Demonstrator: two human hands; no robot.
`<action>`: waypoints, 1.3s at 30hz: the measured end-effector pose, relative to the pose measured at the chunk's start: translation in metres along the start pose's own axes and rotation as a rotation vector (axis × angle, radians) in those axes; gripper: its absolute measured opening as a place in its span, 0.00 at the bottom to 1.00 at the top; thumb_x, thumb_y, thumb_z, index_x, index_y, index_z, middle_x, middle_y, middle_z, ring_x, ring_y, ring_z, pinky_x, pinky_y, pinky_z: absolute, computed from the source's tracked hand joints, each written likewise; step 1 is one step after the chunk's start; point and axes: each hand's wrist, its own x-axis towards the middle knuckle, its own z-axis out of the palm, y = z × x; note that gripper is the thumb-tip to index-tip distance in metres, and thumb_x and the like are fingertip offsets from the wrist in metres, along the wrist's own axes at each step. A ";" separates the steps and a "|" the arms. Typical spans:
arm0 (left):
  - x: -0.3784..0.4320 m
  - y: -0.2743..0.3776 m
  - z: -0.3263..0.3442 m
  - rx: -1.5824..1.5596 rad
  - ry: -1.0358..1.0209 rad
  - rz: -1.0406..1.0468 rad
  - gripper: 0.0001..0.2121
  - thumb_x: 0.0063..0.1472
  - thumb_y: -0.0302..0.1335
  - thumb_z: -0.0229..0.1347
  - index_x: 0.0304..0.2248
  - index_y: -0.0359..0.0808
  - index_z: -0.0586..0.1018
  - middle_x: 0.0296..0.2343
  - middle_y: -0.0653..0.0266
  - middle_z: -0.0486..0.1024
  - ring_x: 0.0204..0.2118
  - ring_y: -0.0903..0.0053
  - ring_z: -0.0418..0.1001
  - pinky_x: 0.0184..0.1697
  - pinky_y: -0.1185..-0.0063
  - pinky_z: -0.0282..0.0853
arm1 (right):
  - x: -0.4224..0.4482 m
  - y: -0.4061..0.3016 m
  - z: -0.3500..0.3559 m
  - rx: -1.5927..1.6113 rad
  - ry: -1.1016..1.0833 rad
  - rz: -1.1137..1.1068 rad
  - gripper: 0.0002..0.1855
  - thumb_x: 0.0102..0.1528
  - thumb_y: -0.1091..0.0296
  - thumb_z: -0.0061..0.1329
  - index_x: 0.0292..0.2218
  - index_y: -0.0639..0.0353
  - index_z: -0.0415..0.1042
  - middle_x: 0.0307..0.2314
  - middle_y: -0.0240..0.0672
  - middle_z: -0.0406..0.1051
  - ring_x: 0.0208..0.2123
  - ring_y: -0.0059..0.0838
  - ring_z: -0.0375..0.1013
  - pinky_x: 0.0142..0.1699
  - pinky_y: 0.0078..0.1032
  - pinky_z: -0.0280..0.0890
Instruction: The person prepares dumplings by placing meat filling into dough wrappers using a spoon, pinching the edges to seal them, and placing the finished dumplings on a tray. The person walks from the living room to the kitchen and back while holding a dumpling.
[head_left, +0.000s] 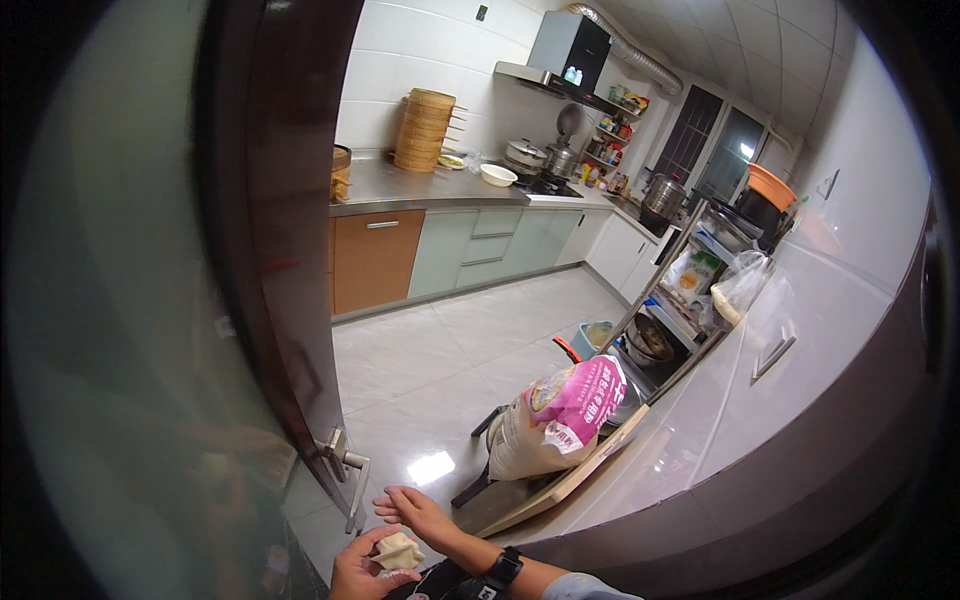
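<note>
A pleated piece of pale dough (398, 552), shaped like a bun, sits in my left hand (361, 568) at the bottom of the view, between thumb and fingers. Just above and to the right of it is my right hand (409, 510), palm turned down and fingers extended, holding nothing that I can see. A dark watch (504, 568) is on the right wrist. The metal door handle (356, 480) lies just beyond the hands, on the edge of a dark-framed door (292, 225).
Right of the hands, a large printed bag (555, 420) rests on a dark stool beside a wooden board (562, 484). A metal shelf rack (660, 292) lines the right wall. Bamboo steamers (425, 131) stand on the far steel counter (375, 184), left of a gas stove (551, 185).
</note>
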 end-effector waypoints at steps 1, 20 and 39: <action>-0.003 0.003 -0.001 0.007 0.012 -0.014 0.30 0.45 0.11 0.58 0.50 0.32 0.66 0.40 0.63 0.70 0.42 0.78 0.70 0.44 0.81 0.68 | 0.005 0.000 0.004 -0.009 -0.009 -0.006 0.24 0.61 0.56 0.36 0.48 0.68 0.59 0.42 0.41 0.68 0.42 0.27 0.69 0.46 0.22 0.64; 0.085 0.027 0.038 0.156 -0.363 0.101 0.30 0.49 0.21 0.61 0.52 0.32 0.62 0.42 0.60 0.71 0.43 0.79 0.70 0.48 0.80 0.66 | 0.074 -0.034 0.030 -0.110 -0.342 -0.312 0.19 0.53 0.74 0.50 0.46 0.64 0.64 0.30 0.33 0.70 0.33 0.20 0.70 0.39 0.21 0.66; 0.363 0.071 0.007 -0.010 -0.274 -0.002 0.32 0.43 0.19 0.64 0.50 0.30 0.65 0.43 0.52 0.71 0.45 0.74 0.70 0.49 0.77 0.66 | 0.235 -0.109 0.052 -0.203 -1.434 -0.454 0.25 0.52 0.79 0.46 0.51 0.62 0.60 0.43 0.40 0.67 0.46 0.29 0.66 0.51 0.24 0.59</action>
